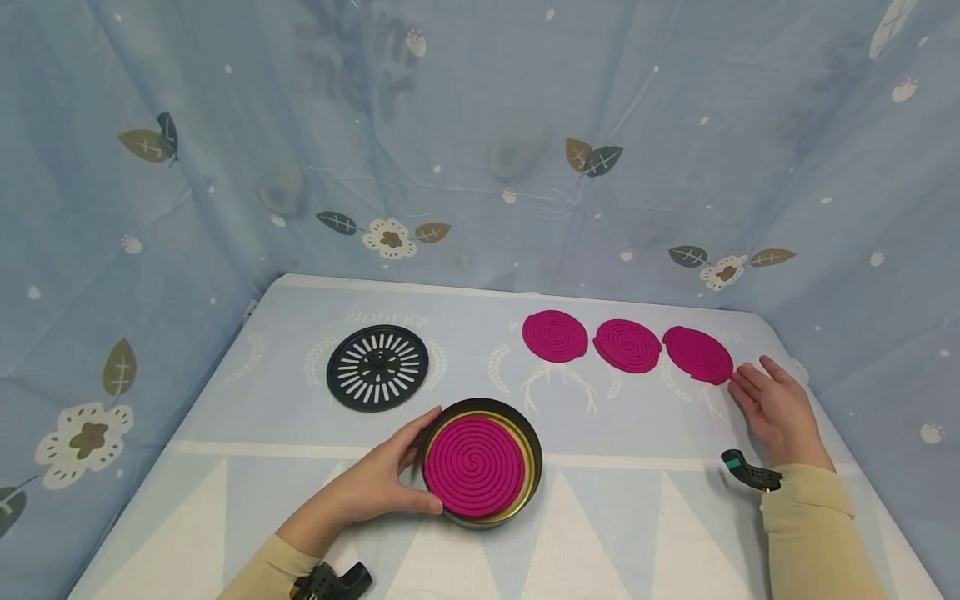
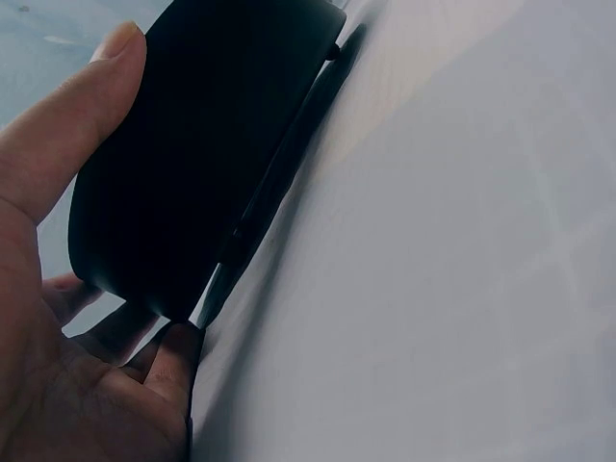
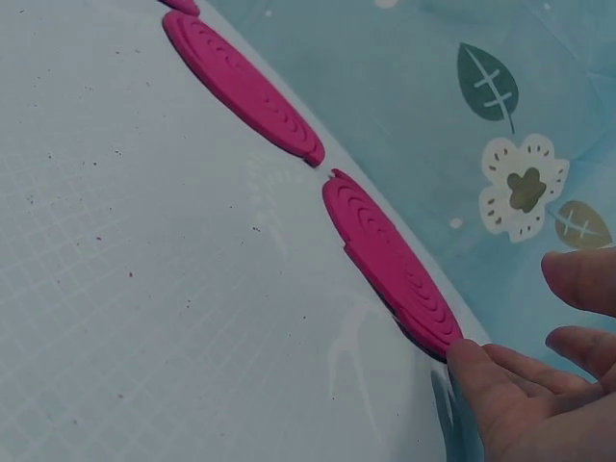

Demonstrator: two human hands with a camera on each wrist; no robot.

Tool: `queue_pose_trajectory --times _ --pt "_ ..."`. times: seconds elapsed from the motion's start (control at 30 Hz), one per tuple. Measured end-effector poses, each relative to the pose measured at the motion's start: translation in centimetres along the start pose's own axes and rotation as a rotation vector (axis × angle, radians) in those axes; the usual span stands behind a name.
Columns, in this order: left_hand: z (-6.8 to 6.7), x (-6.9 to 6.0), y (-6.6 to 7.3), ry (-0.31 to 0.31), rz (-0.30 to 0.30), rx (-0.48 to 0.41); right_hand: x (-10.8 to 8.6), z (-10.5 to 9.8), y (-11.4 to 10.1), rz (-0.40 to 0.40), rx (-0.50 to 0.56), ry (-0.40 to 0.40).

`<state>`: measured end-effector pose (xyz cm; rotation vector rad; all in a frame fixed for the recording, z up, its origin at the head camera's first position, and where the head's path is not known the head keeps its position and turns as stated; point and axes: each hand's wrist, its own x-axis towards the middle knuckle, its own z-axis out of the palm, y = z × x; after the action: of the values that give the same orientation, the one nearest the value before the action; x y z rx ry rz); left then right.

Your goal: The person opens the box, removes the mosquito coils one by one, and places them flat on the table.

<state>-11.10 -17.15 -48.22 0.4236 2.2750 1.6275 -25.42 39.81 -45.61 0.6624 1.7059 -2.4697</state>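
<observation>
A round dark tin (image 1: 534, 492) with a gold inner rim holds a magenta spiral coil (image 1: 474, 467). My left hand (image 1: 378, 483) grips the tin's left side, thumb at the near edge; the left wrist view shows the same hand (image 2: 87, 356) round the tin's dark wall (image 2: 192, 144). My right hand (image 1: 780, 412) is beside the rightmost of three flat magenta coils (image 1: 699, 355). In the right wrist view a fingertip of that hand (image 3: 539, 385) touches the end of this coil (image 3: 390, 265), the fingers loosely extended and not closed round it.
Two more magenta coils, one in the middle (image 1: 628, 346) and one to its left (image 1: 555, 336), lie in the row near the table's back edge. A black slotted round lid (image 1: 377, 368) lies at the back left. Patterned blue cloth (image 1: 480, 125) hangs behind the table.
</observation>
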Motion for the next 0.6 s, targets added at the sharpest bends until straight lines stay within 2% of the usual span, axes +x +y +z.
queue_pose_trajectory --times 0.2,0.33,0.43,0.6 --pt "0.0 0.0 -0.1 -0.001 0.002 -0.003 -0.2 0.1 0.1 -0.007 0.038 0.008" --pt "0.0 0.0 0.0 -0.003 0.001 0.000 -0.8 0.9 0.0 -0.034 -0.047 0.027" --pt "0.0 0.0 0.0 -0.003 0.001 0.005 -1.4 1.7 -0.1 -0.068 -0.099 0.004" --pt "0.0 0.0 0.0 -0.005 0.008 0.009 -2.5 2.9 -0.4 -0.113 -0.117 -0.061"
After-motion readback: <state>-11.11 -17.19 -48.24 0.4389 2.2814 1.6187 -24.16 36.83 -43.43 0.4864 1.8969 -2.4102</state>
